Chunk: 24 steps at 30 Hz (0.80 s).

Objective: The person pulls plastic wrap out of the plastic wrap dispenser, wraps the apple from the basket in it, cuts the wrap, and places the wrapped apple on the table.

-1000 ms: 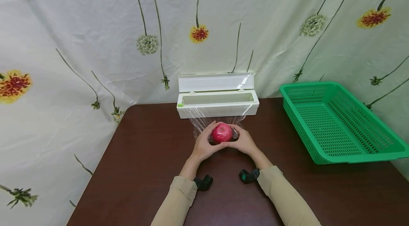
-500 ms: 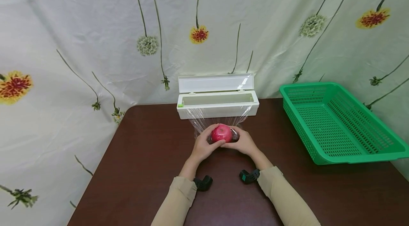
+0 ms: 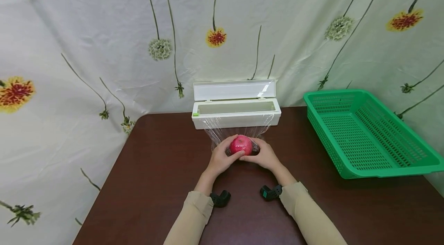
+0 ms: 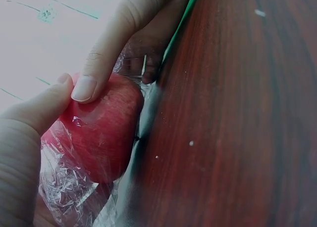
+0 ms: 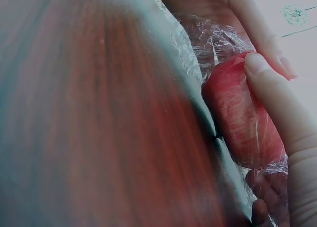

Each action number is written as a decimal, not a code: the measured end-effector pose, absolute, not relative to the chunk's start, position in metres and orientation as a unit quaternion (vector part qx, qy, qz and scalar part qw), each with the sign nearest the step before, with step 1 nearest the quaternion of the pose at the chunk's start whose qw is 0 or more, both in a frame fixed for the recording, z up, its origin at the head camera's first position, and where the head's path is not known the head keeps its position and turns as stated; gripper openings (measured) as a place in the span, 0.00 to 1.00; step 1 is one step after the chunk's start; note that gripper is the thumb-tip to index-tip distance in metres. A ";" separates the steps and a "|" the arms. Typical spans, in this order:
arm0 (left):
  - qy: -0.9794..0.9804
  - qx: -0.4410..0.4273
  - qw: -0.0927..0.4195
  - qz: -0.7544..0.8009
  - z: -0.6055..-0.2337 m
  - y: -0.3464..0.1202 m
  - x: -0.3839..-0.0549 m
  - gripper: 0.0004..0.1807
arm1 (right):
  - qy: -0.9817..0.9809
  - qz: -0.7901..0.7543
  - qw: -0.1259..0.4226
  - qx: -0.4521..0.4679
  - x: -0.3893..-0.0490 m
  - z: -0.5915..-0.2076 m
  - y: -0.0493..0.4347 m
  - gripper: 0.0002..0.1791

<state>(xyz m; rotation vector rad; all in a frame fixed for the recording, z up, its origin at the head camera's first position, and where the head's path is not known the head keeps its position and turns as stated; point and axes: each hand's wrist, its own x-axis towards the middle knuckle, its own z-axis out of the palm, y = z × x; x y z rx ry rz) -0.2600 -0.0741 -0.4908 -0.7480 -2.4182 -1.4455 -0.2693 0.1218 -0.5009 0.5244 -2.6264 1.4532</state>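
A red apple [image 3: 241, 145] with clear cling film [image 3: 216, 129] over it sits between both hands near the table's far side. My left hand [image 3: 221, 157] curves round its left, my right hand [image 3: 265, 156] round its right. On the near side the two thumbs meet, pressing the film-covered skin, as the left wrist view shows on the apple [image 4: 106, 133]. Crumpled film bunches along the fruit's sides in the right wrist view, by the apple [image 5: 242, 113]. The film stretches back to a white wrap dispenser [image 3: 237, 122], whose lid stands raised. Most other fingers are hidden.
On the right of the brown table [image 3: 163, 183] stands a green plastic basket [image 3: 347, 160] with perforated walls. A floral-print cloth [image 3: 121, 25] hangs behind the table. Black wrist devices, such as the left wristband [image 3: 221, 198], sit below the hands.
The left thumb has shifted slightly over the near side of the apple, and both hands have closed in a little round it. Dispenser and basket stay put.
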 end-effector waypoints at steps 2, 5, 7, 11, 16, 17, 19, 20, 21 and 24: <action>-0.828 -0.253 0.111 -0.488 -0.491 -0.074 -0.259 0.33 | -0.865 0.471 0.054 0.165 -0.269 -0.501 0.122 0.44; -0.831 -0.249 0.107 -0.486 -0.490 -0.075 -0.258 0.33 | -0.867 0.467 0.071 0.161 -0.268 -0.501 0.121 0.48; -0.831 -0.250 0.105 -0.486 -0.490 -0.075 -0.258 0.33 | -0.861 0.471 0.085 0.170 -0.268 -0.501 0.121 0.49; -0.833 -0.247 0.096 -0.486 -0.489 -0.075 -0.258 0.33 | -0.846 0.480 0.116 0.201 -0.269 -0.501 0.122 0.47; -0.833 -0.247 0.088 -0.487 -0.488 -0.075 -0.258 0.33 | -0.825 0.498 0.115 0.241 -0.268 -0.501 0.122 0.43; -0.832 -0.248 0.088 -0.488 -0.488 -0.075 -0.258 0.33 | -0.823 0.501 0.108 0.246 -0.268 -0.501 0.122 0.43; -0.833 -0.247 0.086 -0.488 -0.488 -0.074 -0.257 0.32 | -0.819 0.505 0.096 0.252 -0.268 -0.501 0.122 0.43; -0.834 -0.246 0.085 -0.487 -0.488 -0.074 -0.257 0.32 | -0.820 0.506 0.089 0.253 -0.268 -0.501 0.122 0.43; -0.835 -0.243 0.083 -0.486 -0.488 -0.074 -0.257 0.33 | -0.821 0.505 0.083 0.255 -0.268 -0.500 0.121 0.44; -0.835 -0.242 0.080 -0.488 -0.488 -0.074 -0.257 0.33 | -0.823 0.505 0.066 0.251 -0.267 -0.499 0.119 0.47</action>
